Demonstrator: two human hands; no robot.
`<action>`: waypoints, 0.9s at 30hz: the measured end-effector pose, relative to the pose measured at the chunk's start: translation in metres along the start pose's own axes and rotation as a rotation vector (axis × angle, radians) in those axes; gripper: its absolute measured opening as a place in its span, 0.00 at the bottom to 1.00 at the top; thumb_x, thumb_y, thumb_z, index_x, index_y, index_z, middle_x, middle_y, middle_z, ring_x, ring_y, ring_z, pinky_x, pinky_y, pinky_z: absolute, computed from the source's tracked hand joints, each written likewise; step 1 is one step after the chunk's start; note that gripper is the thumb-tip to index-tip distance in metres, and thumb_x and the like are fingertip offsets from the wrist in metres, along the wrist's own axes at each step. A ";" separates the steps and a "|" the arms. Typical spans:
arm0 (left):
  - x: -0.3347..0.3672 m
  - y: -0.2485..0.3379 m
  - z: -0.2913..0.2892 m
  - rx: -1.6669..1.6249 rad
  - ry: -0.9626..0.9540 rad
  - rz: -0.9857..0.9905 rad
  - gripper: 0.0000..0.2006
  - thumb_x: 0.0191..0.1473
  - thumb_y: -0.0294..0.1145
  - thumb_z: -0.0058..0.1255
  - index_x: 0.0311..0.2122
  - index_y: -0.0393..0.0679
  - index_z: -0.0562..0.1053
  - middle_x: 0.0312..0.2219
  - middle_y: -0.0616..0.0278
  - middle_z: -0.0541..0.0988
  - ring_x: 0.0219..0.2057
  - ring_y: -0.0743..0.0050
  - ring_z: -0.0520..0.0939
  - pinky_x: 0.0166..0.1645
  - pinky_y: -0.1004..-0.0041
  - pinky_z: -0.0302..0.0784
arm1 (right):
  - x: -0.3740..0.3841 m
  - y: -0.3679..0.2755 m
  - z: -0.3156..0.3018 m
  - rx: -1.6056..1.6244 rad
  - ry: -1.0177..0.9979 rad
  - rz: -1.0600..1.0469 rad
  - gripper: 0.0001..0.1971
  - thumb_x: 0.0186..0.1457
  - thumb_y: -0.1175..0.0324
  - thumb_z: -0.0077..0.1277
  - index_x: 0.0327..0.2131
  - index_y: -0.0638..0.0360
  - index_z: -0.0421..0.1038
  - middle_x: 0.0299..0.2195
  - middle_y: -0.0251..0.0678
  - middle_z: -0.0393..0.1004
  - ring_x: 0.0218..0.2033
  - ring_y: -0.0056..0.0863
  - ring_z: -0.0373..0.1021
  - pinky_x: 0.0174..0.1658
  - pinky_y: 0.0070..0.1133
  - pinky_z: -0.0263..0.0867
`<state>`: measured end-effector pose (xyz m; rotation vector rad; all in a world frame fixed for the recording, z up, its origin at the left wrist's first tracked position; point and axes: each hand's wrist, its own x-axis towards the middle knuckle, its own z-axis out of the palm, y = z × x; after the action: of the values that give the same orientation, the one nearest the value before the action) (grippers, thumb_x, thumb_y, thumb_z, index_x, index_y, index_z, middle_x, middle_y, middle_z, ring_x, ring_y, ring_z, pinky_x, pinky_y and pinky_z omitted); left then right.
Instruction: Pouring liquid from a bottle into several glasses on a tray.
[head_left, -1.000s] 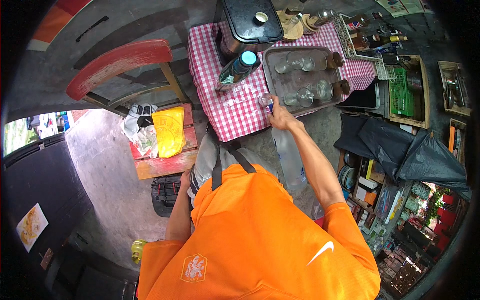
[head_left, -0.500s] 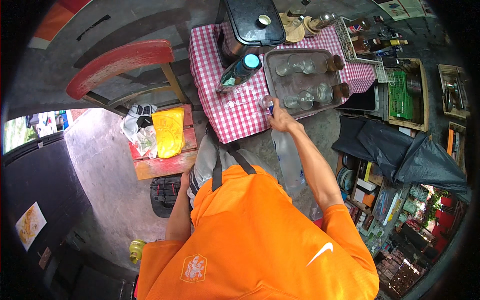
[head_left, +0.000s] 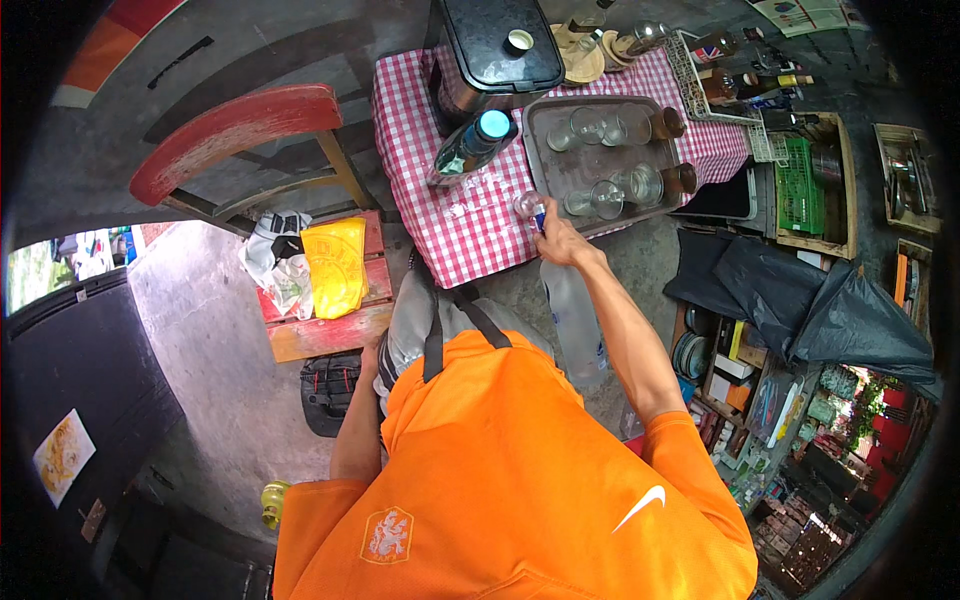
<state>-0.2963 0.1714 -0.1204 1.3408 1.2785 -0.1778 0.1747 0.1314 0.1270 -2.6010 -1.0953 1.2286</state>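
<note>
My right hand (head_left: 565,243) reaches to the near edge of the table, its fingers closed round a small blue and clear thing (head_left: 540,217); its kind is too small to make out. A clear, round glass piece (head_left: 527,205) sits at the fingertips, on the checked cloth. Just right of that hand lies a brown tray (head_left: 570,183) bearing two rows of drinking glasses (head_left: 607,198). Low at my left side, my left hand (head_left: 371,358) rests by my thigh near the chair seat, its fingers mostly hidden. Below my right wrist stands a large translucent plastic bottle (head_left: 577,320).
On the red checked tablecloth (head_left: 405,130) stand a black bin-like container (head_left: 500,50) and a dark bottle with a blue cap (head_left: 475,145). A red wooden chair (head_left: 240,140) holds a yellow bag (head_left: 336,265). Black plastic sheeting (head_left: 800,300) and crates (head_left: 800,190) fill the right side.
The view has shifted very slightly. My right hand stays at the table edge with its fingers closed, and my left hand keeps its place.
</note>
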 end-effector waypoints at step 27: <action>0.029 -0.049 0.019 -0.162 -0.014 0.043 0.21 0.51 0.43 0.40 0.46 0.41 0.71 0.41 0.48 0.76 0.45 0.57 0.75 0.49 0.68 0.67 | 0.002 0.001 -0.005 0.002 -0.010 0.005 0.25 0.52 0.72 0.41 0.49 0.68 0.41 0.29 0.60 0.71 0.32 0.48 0.72 0.40 0.36 0.64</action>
<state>-0.3097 0.1571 -0.1769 1.2250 1.2254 -0.0526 0.1797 0.1327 0.1289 -2.6012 -1.0888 1.2438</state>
